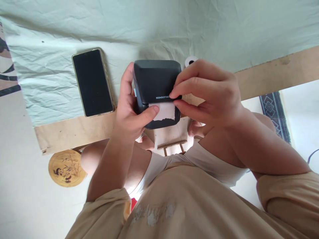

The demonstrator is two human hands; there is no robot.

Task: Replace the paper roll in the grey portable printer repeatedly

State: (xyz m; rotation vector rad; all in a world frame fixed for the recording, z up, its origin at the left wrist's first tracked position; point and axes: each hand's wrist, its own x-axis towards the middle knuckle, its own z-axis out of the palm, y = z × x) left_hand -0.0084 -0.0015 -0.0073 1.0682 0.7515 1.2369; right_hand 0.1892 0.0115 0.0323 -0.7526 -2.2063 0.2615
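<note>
A pale green cloth [174, 30], creased all over, covers most of the desk [74, 132], whose bare wooden edge shows along the near side. In the head view, a small black label printer [156, 79] is held up just above that edge, in front of the person's chest. The left hand [129, 109] wraps round the printer's left side, its fingers closed on the body and the thumb pressed onto the white paper strip [165, 111] that sticks out of the slot. The right hand [211, 93] comes over from the other side, its fingers [184, 88] resting on the printer's front by the lettering, thumb and forefinger pinched at the strip's right end. A dark phone [92, 82] lies face up on the cloth, left of the printer and well apart from it. A white roll [190, 60] peeks out just behind the right hand. Down on the floor sits a round bamboo-patterned disc [66, 167].
</note>
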